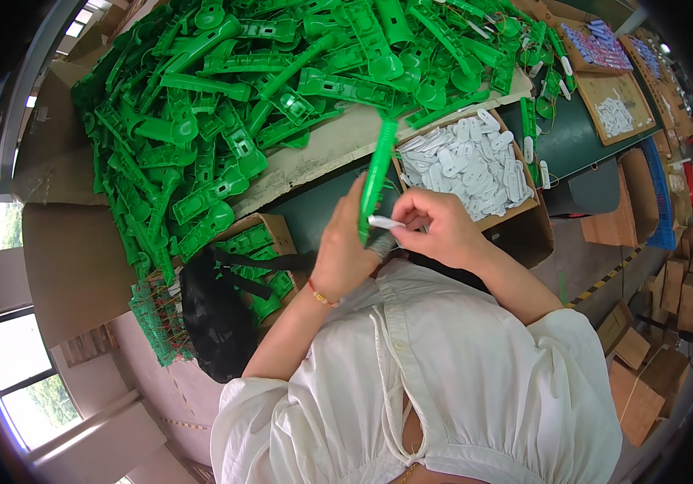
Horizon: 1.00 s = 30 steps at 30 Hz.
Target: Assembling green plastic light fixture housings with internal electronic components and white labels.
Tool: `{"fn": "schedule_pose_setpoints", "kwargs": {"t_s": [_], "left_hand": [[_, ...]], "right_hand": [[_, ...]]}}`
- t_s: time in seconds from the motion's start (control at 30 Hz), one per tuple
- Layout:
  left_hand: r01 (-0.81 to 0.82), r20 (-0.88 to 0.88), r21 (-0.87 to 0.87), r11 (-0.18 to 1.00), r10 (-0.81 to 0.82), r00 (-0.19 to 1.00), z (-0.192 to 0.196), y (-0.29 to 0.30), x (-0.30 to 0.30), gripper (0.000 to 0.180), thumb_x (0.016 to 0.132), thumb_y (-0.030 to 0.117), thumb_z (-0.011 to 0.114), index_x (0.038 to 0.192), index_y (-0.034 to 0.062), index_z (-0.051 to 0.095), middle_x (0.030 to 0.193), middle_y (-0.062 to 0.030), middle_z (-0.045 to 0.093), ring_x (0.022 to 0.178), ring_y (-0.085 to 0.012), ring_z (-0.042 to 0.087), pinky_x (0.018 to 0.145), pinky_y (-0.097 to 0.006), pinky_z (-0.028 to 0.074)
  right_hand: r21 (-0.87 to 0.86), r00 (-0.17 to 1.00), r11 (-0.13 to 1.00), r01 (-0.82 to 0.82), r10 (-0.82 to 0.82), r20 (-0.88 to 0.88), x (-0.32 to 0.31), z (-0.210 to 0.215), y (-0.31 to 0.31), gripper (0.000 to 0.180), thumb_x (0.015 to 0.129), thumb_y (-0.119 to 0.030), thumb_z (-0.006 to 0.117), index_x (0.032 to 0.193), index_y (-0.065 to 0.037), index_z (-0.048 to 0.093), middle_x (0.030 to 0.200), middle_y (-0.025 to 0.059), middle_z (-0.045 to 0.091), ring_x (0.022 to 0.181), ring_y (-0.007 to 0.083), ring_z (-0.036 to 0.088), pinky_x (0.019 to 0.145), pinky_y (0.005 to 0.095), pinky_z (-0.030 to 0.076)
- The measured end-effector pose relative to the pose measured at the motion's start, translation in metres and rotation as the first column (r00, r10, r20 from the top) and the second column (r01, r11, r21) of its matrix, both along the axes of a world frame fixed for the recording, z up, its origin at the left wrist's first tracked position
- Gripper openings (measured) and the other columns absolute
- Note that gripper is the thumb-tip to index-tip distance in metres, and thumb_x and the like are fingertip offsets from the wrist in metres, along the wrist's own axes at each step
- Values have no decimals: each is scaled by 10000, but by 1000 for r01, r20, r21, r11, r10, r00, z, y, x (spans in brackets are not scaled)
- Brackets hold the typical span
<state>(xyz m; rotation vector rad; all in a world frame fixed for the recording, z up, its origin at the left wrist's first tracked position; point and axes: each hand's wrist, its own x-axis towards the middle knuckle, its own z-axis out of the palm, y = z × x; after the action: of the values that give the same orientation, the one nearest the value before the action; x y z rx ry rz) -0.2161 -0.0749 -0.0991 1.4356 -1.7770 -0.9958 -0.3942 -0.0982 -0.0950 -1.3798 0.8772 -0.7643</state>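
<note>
**Two hands, one green part and one white piece**

One long green part [378, 165] stands tilted in the left hand [345, 250], in front of the dark surface [318, 214]; one small white piece [383, 222] is in the right hand [443, 226], beside the part's lower end. Beyond lies a single heap [282, 64] of green parts, too overlapped to count; one cardboard box [517, 211] holds loose white pieces, likewise uncountable. The left fingers, nearly straight, are closed about the part's lower portion; the right thumb and forefinger pinch the white piece, the other fingers curled. The left fingertips are partly hidden—and whether piece and part touch cannot be told. A black bag [213, 315] partly covers one lower carton [282, 234].
</note>
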Motion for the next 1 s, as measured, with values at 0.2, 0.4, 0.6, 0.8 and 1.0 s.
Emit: {"fn": "schedule_pose_setpoints", "kwargs": {"t_s": [0.2,0.4,0.6,0.8,1.0], "left_hand": [[-20,6,-113,993,20,1000,6,0,-12,826,593,-52,664,1336,13,308,1026,-200,536,904,-352,566,752,-366,481],[-138,155,-272,952,185,970,6,-5,3,855,521,-69,650,1319,-5,349,855,-138,504,749,-289,511,615,-359,449],[-85,77,-155,984,98,992,7,-1,0,864,531,-76,615,1335,-35,300,908,-170,486,766,-320,514,640,-363,452],[8,5,-66,998,-8,1000,4,4,-1,782,631,-10,620,1332,-56,277,959,-192,489,810,-331,540,701,-370,462],[-49,95,-50,998,53,994,5,-1,8,799,647,82,712,1316,-57,297,959,-195,501,831,-339,536,695,-380,462]], "right_hand": [[288,888,945,155,-261,379,11,-1,-9,322,696,21,699,933,-40,490,862,26,555,757,72,543,673,198,459],[47,954,987,152,-159,256,-14,-12,-12,185,740,23,674,878,-1,554,846,53,573,757,90,542,661,213,454],[222,950,969,112,-170,263,10,-5,-9,361,744,2,681,1060,-12,506,882,54,594,772,85,570,680,199,471],[315,881,933,172,-289,374,17,-9,-9,421,706,23,705,1035,-42,450,879,73,604,804,117,599,696,224,496],[315,895,935,165,-276,351,10,-8,-9,474,687,5,726,1048,-19,419,850,85,601,759,106,599,642,231,500]]}}
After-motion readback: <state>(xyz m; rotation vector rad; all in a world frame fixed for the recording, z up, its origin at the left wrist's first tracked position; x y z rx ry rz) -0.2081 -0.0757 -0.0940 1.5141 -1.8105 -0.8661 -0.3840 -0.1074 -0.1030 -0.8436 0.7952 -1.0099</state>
